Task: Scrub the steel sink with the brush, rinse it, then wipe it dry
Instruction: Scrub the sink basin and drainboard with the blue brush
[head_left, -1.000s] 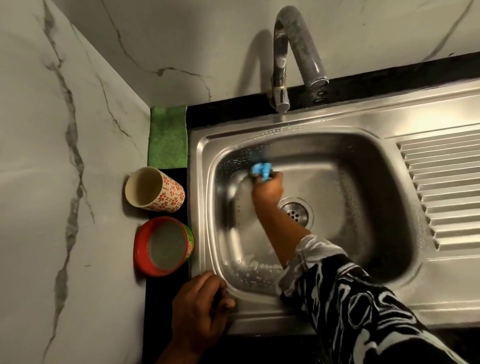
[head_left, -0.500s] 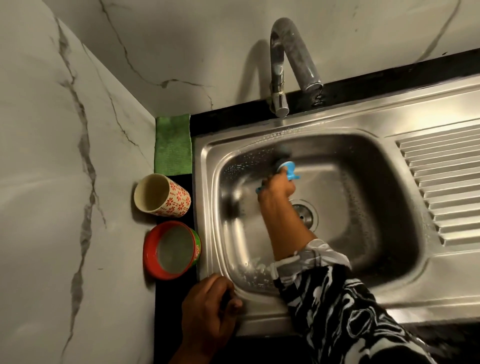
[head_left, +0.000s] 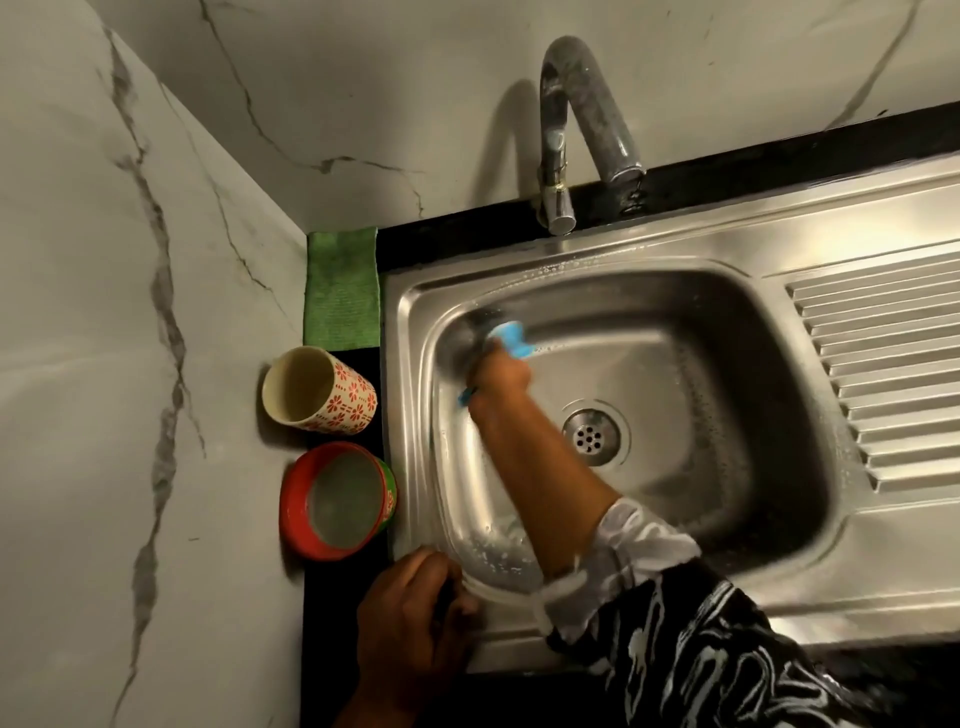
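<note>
Since the earlier frame, the blue brush (head_left: 511, 338) is being carried further left of the drain (head_left: 589, 434), up against the far left wall of the steel sink (head_left: 675, 249). It is being gripped by the right hand (head_left: 501, 376), whose fingers are being kept clenched round the handle; a blue end is showing below the hand, on the side left of the drain. The brush head is blurred. The near left corner of the sink's rim, nearer than the drain, is being held by the left hand (head_left: 410, 618), its fingers curled over the edge. Water drops are being shown on the basin wall right of the drain. Left of the drain, beyond the rim, a green cloth (head_left: 343, 291), a patterned cup (head_left: 322, 387) and a red bowl (head_left: 335, 499) are being kept on the black table (head_left: 332, 623). Beyond the drain, the tap (head_left: 558, 130) is being seen over the far rim.
</note>
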